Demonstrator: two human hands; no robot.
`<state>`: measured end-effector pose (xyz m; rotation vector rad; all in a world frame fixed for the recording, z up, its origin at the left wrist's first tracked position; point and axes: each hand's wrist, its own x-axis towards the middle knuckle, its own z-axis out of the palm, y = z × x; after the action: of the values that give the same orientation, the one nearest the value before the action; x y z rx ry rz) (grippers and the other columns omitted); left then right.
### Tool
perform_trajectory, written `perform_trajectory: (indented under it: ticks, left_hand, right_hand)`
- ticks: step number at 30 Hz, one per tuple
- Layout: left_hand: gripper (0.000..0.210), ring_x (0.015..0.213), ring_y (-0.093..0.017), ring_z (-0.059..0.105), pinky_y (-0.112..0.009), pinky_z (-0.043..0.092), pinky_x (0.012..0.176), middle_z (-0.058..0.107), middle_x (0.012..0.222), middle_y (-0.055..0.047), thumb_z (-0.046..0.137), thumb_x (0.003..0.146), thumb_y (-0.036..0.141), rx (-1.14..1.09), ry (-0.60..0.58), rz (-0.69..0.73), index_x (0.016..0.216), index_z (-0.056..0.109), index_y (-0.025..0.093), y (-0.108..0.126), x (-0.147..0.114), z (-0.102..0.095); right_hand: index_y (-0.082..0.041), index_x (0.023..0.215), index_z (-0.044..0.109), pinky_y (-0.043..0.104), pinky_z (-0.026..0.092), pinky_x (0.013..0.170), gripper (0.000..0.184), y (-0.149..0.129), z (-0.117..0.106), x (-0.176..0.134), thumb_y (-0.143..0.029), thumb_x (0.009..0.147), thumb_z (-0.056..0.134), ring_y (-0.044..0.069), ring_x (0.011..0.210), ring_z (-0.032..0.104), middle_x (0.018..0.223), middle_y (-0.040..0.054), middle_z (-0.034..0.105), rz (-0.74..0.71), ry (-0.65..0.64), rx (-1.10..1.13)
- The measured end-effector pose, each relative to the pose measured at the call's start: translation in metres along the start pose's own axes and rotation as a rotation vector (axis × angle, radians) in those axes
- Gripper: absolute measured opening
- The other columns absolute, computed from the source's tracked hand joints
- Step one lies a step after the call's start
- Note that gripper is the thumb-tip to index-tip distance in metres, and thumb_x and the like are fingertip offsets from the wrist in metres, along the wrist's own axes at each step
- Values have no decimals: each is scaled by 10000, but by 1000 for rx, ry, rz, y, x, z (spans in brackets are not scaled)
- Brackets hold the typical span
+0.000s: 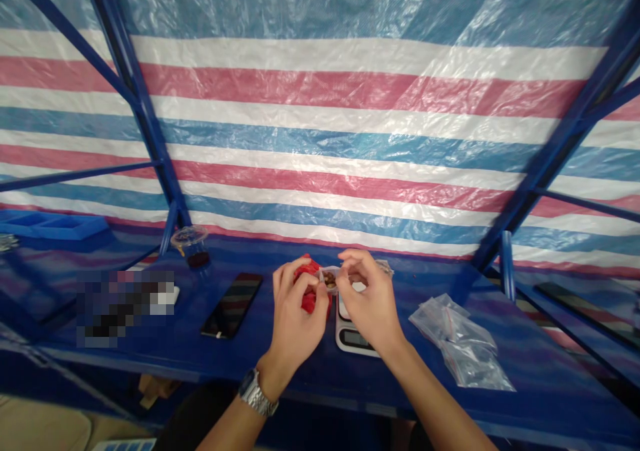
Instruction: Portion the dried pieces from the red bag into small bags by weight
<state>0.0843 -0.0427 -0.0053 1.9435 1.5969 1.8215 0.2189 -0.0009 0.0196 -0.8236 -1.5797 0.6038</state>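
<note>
A small clear container (329, 279) with brown pieces in it is between my two hands, over the desk. My left hand (300, 301), with a metal watch at the wrist, has its fingers curled and its thumb and index finger at the container's left side. Red material (309, 299) shows behind and between those fingers; its kind is unclear. My right hand (373, 297) is bent in a pinch at the container's right side, its fingertips partly hidden. Under this hand stands a white digital scale (345, 337), its plate mostly covered.
Clear zip bags (460, 341) lie to the right on the blue desk (380, 397). To the left are a black phone (233, 305), a lidded plastic cup (194, 247) of dark liquid and a blue tray (70, 226). Blue metal posts and a striped sheet (340, 117) rise behind.
</note>
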Motion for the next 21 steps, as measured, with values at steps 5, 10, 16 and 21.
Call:
perform_trajectory:
  ticks: [5, 10, 16, 21]
  left_hand:
    - [280, 1061, -212, 656, -376, 493, 979, 663, 1154, -73, 648, 940, 303, -335, -180, -177, 1182, 522, 241, -9, -13, 13]
    - [607, 1098, -216, 688, -366, 518, 974, 675, 1245, -108, 691, 912, 329, -514, -121, -393, 1423, 377, 239, -14, -26, 36]
    - [378, 895, -210, 717, -327, 547, 833, 747, 1008, -77, 731, 864, 421, -535, -105, -560, 1140, 641, 179, -16, -30, 40]
    - [373, 745, -199, 689, -293, 527, 696, 741, 812, -59, 759, 801, 513, -560, -19, -714, 894, 705, 155, -23, -26, 34]
  right_hand:
    - [-227, 1031, 618, 251, 495, 637, 188, 9, 4, 1, -253, 845, 611, 137, 665, 605, 779, -29, 602, 100, 12, 141]
    - [-211, 1028, 629, 252, 466, 586, 247, 28, 8, 5, -330, 814, 660, 138, 629, 590, 779, -22, 624, 216, -1, 196]
    - [-201, 1050, 633, 277, 512, 585, 318, 42, 11, 7, -431, 834, 664, 157, 628, 620, 814, 13, 675, 286, -48, 181]
    - [-223, 1161, 615, 301, 568, 663, 420, 37, 15, 2, -515, 862, 666, 184, 768, 676, 950, 49, 693, 240, -190, 162]
